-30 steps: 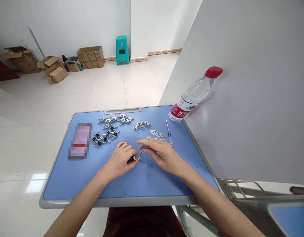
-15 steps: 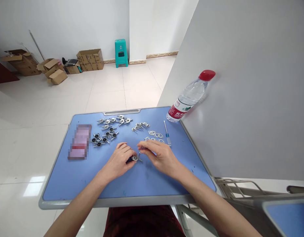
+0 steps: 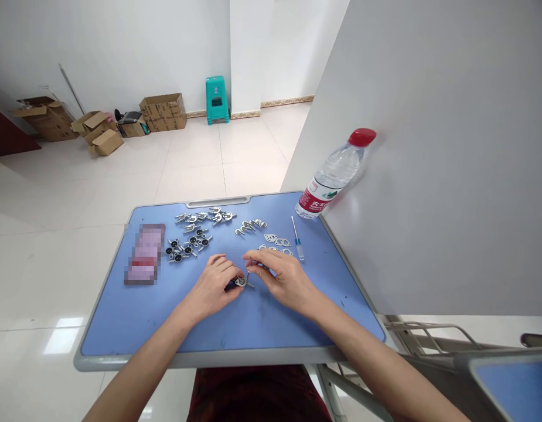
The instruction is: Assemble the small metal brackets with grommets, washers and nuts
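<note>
My left hand (image 3: 218,284) is closed around a small metal fitting (image 3: 241,282) with an eared flange and a short pin, low over the blue desk top. Part of the fitting and something dark beside it are hidden by my fingers. My right hand (image 3: 279,272) pinches something thin and metallic at the fitting's right side; most of it is covered by the fingers. Behind my right hand lie flat metal gasket-like plates (image 3: 283,241). Beyond both hands sits a row of small round-headed metal parts (image 3: 251,225).
Metal fittings with black round faces (image 3: 194,240) and silver fittings (image 3: 217,215) lie at the desk's left and back. A blurred phone-like object (image 3: 145,255) is at left. To the right are a small screwdriver (image 3: 298,243) and a water bottle (image 3: 332,179) against the grey partition (image 3: 429,176).
The camera view has shifted slightly. My right fingers have moved a little to the left at the fitting; my left hand keeps its hold.
</note>
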{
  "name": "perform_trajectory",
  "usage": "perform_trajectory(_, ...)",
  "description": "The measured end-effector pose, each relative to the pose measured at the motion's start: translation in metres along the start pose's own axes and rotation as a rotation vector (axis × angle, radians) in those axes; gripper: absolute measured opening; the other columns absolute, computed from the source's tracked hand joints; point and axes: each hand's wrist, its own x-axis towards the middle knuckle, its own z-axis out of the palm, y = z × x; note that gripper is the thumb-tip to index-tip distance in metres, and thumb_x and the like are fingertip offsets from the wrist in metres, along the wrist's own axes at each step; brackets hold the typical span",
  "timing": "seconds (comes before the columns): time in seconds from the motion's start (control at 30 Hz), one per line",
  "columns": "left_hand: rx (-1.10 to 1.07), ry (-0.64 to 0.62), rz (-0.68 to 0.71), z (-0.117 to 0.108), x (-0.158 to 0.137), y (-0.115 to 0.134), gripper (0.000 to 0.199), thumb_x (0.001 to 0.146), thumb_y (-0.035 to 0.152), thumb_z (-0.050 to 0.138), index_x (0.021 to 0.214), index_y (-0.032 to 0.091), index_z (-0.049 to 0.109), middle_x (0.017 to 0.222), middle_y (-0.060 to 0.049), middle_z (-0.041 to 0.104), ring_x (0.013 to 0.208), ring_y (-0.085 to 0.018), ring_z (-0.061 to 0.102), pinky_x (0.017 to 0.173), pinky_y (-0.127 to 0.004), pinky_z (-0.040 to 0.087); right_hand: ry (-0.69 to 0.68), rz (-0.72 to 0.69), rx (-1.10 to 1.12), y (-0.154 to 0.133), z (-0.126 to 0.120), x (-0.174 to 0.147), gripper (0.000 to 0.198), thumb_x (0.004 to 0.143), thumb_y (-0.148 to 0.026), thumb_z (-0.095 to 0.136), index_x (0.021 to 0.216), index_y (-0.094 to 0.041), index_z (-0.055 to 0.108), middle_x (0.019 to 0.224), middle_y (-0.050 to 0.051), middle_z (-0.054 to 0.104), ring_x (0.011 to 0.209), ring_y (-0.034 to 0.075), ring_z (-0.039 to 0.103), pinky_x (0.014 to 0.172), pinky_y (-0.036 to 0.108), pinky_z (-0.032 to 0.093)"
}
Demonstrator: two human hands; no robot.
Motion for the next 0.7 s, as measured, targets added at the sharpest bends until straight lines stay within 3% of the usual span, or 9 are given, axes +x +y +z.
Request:
perform_trajectory(0.2, -0.052, -0.015, -0.002, -0.001, 0.002, -0.001, 0.011, 0.082, 0.013, 0.059, 0.088, 0.021, 0.055, 0.087, 0.001, 0.063, 0.087, -0.017, 0.059, 0.101, -0.040, 0.038, 0.036, -0.048, 0.080, -0.002, 0.000, -0.001, 0.024, 0.094, -0.013, 0.049, 0.114, -0.023, 0.057, 0.090, 0.002, 0.069, 0.083, 0.016, 0.065, 0.078, 0.030, 0.052)
perform_trajectory(0.33, -0.047, -0.003, 0.001, 0.000, 0.002, -0.001, 0.010, 0.081, 0.013, 0.060, 0.085, 0.020, 0.054, 0.086, 0.000, 0.063, 0.087, -0.019, 0.059, 0.100, -0.041, 0.038, 0.002, -0.115, 0.085, -0.002, 0.007, 0.000, 0.023, 0.096, -0.013, 0.046, 0.114, -0.023, 0.057, 0.090, 0.003, 0.069, 0.083, 0.016, 0.065, 0.077, 0.029, 0.053)
perform_trajectory(0.7, -0.026, -0.016, -0.006, 0.000, 0.002, -0.002, 0.008, 0.083, 0.014, 0.059, 0.087, 0.020, 0.055, 0.092, -0.001, 0.067, 0.090, -0.018, 0.061, 0.102, -0.041, 0.038, -0.061, -0.139, 0.048, -0.002, 0.009, -0.001, 0.022, 0.097, -0.015, 0.042, 0.111, -0.021, 0.058, 0.095, 0.006, 0.070, 0.085, 0.017, 0.065, 0.076, 0.030, 0.054)
